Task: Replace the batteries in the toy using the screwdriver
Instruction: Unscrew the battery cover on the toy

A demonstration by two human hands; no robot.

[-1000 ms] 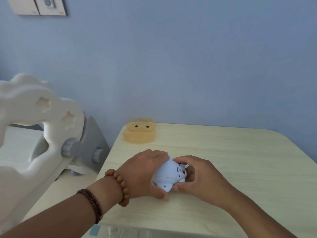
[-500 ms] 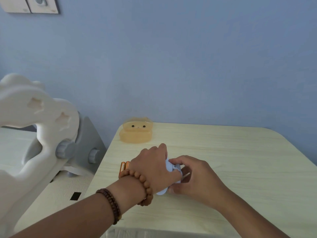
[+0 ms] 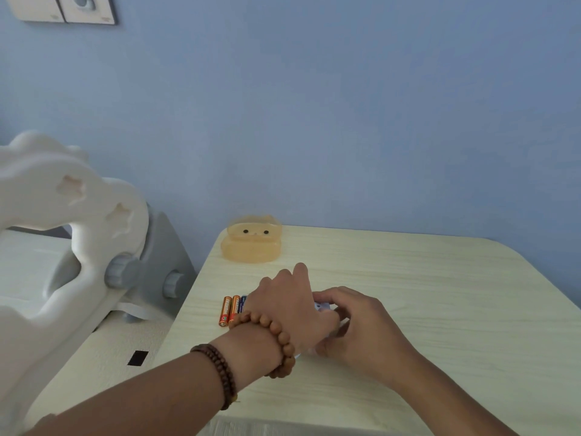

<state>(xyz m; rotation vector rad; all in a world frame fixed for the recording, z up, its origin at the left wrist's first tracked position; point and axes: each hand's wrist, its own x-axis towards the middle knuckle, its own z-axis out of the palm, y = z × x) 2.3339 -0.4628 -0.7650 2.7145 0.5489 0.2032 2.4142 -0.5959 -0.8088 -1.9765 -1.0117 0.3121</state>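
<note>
Toy: a pale blue plastic toy (image 3: 321, 306) sits low over the near-middle of the table, sandwiched between the two hands. Only a sliver of it shows between them, so I cannot tell which way up it is.
Left hand: the left hand (image 3: 287, 309) lies over the toy from the left with its back turned up. It cups the toy and holds it, the fingertips out of sight on the far side.
Right hand: the right hand (image 3: 361, 327) comes in from the right with its fingers curled, and thumb and fingers pinch the toy's right side.
Batteries: three small batteries (image 3: 225, 311) lie side by side on the table just left of the left hand. Two are orange, and a dark blue one is half hidden behind the hand.
Left wrist: a bracelet of light wooden beads (image 3: 278, 336), with a dark bead bracelet (image 3: 220, 372) further up the forearm.
Table: pale wood-grain table (image 3: 424, 278) with a rounded corner. A translucent orange cat-faced box (image 3: 251, 247) stands at its far left corner, well apart from the hands.
To the left: a white plastic frame (image 3: 63, 209) with star cut-outs and grey knobs.
Wall: blue wall (image 3: 345, 121), with wall switches (image 3: 66, 7) at top left.
</note>
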